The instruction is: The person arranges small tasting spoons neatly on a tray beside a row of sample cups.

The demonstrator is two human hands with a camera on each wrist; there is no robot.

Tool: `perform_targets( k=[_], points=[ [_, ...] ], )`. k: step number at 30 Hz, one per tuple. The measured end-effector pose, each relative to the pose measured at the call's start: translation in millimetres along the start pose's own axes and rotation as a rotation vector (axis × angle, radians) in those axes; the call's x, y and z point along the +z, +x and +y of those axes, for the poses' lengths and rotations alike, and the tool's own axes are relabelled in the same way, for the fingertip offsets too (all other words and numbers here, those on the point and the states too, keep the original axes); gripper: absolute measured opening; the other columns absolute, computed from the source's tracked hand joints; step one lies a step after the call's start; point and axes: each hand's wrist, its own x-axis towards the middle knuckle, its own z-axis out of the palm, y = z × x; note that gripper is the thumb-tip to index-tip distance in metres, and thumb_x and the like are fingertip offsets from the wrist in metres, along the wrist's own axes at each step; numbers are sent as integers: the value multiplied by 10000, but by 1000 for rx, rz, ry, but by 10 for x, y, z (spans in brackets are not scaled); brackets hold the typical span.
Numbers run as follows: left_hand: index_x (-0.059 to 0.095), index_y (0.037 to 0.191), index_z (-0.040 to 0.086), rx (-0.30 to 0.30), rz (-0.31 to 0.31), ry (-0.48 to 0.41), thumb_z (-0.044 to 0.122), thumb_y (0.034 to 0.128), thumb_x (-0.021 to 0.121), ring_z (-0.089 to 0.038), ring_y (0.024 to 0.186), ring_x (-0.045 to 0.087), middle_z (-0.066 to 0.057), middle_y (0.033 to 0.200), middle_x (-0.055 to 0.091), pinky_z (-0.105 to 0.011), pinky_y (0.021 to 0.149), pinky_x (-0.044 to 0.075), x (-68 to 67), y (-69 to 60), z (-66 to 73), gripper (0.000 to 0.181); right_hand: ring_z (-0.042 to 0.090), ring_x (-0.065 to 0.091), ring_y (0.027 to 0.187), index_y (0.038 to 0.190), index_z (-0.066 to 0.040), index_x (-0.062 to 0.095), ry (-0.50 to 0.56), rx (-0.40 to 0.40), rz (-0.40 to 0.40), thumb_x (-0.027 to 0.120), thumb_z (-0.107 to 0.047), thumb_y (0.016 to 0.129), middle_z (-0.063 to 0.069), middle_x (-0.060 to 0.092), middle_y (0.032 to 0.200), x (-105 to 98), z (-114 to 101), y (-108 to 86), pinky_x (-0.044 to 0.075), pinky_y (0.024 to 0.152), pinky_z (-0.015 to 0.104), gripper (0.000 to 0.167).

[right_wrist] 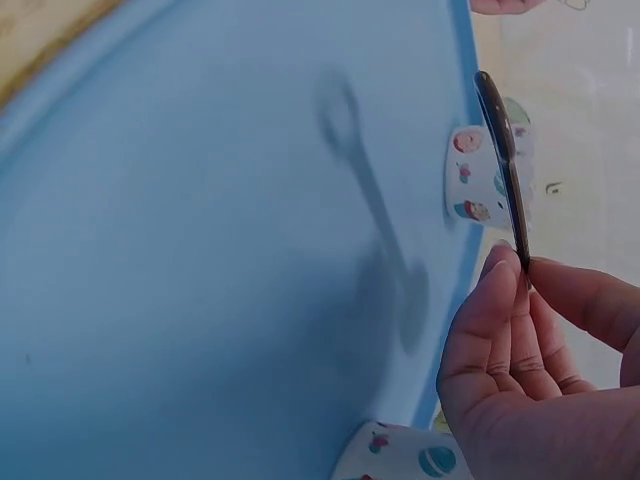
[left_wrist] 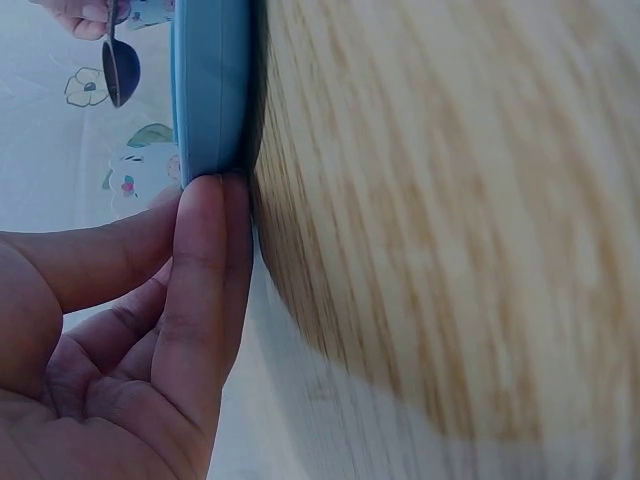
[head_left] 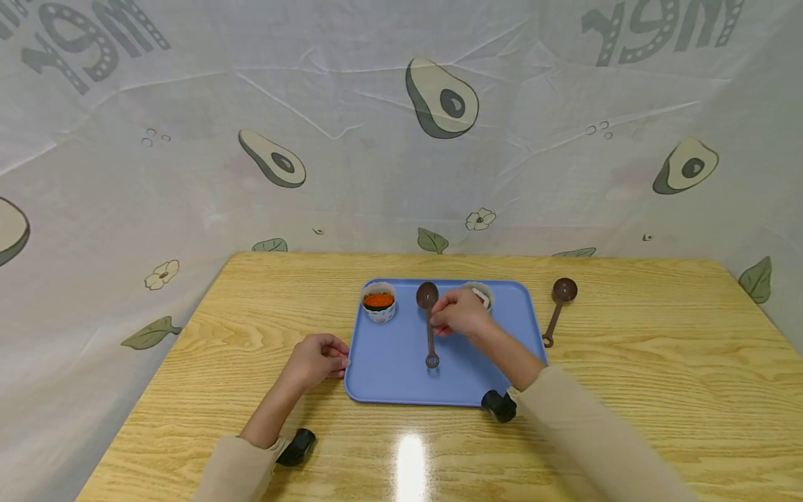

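My right hand (head_left: 461,314) pinches the handle of a brown measuring spoon (head_left: 431,341) between thumb and fingers. The spoon hangs above a blue tray (head_left: 389,369), its bowl toward the back; in the right wrist view its shadow falls on the tray (right_wrist: 200,200). My left hand (head_left: 318,361) holds the tray's left edge, thumb and fingertips meeting at the rim in the left wrist view. At the tray's back left stands a patterned paper cup (head_left: 380,314) with orange, grainy food over a dark band. Behind my right hand a second paper cup (head_left: 488,288), partly hidden, holds something white and brown.
To the right of the tray, a second brown measuring spoon (head_left: 564,291) lies on the wooden table (head_left: 659,362). Behind the table hangs a pale cloth (head_left: 351,167) printed with avocados and leaves. Black wrist devices (head_left: 500,406) sit by both sleeves.
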Motion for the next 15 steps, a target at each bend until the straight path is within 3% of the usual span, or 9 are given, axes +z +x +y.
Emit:
perform_targets(
  k=[15],
  points=[
    [592, 909, -98, 4, -2, 2, -110, 808, 606, -158, 610, 594, -119, 730, 552, -295, 599, 563, 0, -4, -3, 103, 127, 542, 471, 764, 71, 544, 26, 48, 47, 588, 167, 750, 115, 567, 649, 156, 145, 34, 505, 454, 227, 106]
  ],
)
